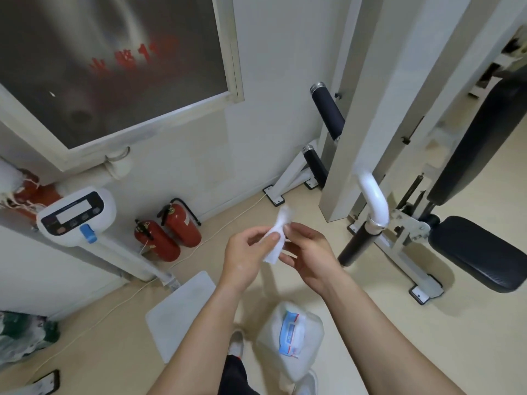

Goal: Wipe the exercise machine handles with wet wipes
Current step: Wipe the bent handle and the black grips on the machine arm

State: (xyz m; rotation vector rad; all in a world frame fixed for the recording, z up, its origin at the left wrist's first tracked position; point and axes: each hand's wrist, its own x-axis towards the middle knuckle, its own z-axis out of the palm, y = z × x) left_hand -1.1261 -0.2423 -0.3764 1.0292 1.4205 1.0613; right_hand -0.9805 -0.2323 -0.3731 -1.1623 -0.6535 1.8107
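Observation:
A white wet wipe [278,238] is bunched and twisted upright between both hands at the middle of the view. My left hand [246,255] pinches its left side with thumb and fingers. My right hand [309,258] pinches it from the right. A pack of wet wipes [291,334] in a clear plastic bag hangs below my forearms. The exercise machine stands to the right, with a black foam handle [328,112] up high, a second black handle [315,165] lower, and a white curved bar ending in a black grip [356,243] nearest my right hand.
Two red fire extinguishers [171,232] lie by the wall. A white weighing scale [77,215] with its platform [182,312] stands at left. Black padded seat cushions [482,252] of the machine fill the right side. A thin cable runs across the beige floor.

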